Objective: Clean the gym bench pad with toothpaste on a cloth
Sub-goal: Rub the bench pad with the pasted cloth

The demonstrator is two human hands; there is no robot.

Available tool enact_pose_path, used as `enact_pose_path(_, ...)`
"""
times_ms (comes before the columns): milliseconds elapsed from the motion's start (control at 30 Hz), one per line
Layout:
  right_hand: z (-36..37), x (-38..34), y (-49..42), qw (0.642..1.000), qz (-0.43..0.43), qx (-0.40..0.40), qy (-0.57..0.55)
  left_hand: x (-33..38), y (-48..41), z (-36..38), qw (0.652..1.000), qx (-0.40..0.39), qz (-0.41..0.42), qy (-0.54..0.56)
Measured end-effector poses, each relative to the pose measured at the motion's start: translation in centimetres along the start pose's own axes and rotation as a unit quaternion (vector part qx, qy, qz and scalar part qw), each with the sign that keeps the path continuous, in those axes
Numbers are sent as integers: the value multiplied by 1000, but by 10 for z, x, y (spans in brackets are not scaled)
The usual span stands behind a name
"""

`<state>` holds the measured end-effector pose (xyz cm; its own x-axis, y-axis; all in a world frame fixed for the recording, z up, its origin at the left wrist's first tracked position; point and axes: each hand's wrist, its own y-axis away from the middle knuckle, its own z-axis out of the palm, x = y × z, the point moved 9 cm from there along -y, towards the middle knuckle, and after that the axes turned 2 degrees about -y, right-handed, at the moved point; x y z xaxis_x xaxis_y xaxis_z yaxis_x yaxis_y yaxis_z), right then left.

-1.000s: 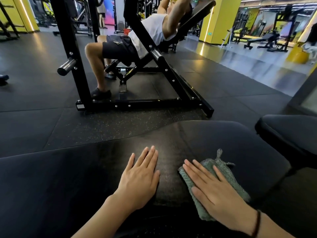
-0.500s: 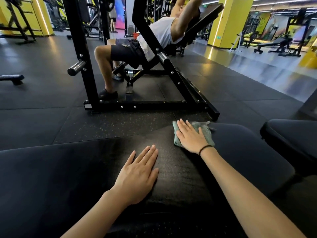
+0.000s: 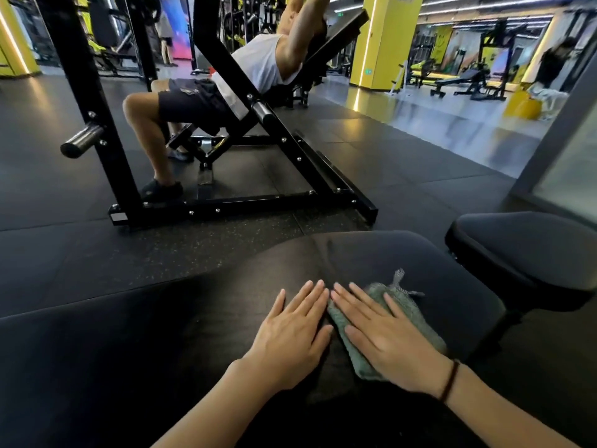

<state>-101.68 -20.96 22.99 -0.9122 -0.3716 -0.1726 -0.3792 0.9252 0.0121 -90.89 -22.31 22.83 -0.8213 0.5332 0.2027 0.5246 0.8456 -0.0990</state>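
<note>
— Grip, right hand (image 3: 387, 341): what do I log?
— Spread flat, fingers straight, pressing the cloth (image 3: 416, 318) onto the worktop (image 3: 129, 350), i.e. the bench pad. No pinch, nothing curled.
— Left hand (image 3: 290, 334)?
— Flat and spread too, bare on the worktop, just beside the right; fingertips nearly meet.
— Where's the cloth?
— Directly under my right palm, toward the worktop's right end. Long axis runs away from me, along the fingers, tilted slightly right; a frayed corner pokes out beyond them.
— Toothpaste?
— Can't see any.
— Next stroke?
— My call: right hand does it, it's on the cloth; most bare worktop lies left, past the left hand.
</note>
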Motion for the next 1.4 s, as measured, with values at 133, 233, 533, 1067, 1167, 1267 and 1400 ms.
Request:
enact_pose_path(133, 1, 40, -81, 1000, 29, -11, -1, 0, -5, 6, 1000, 6, -6, -17)
enact_pose_path(233, -5, 68, -142, 998, 62, -22, -7, 2, -4, 5, 1000, -1, -8, -16)
enact_pose_path(533, -12, 76, -154, 995, 93, -22, -26, 0, -5, 6, 999, 0, -14, -34)
enact_pose_path(1067, -16, 133, -84, 995, 98, -19, -13, -7, -4, 11, 998, 10, -24, -58)
enact_pose_path(1167, -23, 168, -142, 986, 162, -21, -19, -6, -7, 9, 999, -4, -27, -22)
enact_pose_path(1267, -22, 173, -156, 983, 182, -26, -27, -4, -8, 5, 1000, 8, -18, 0)
enact_pose_path(1400, -21, 141, -84, 991, 129, -23, -33, -4, -6, 4, 1000, -11, -24, -16)
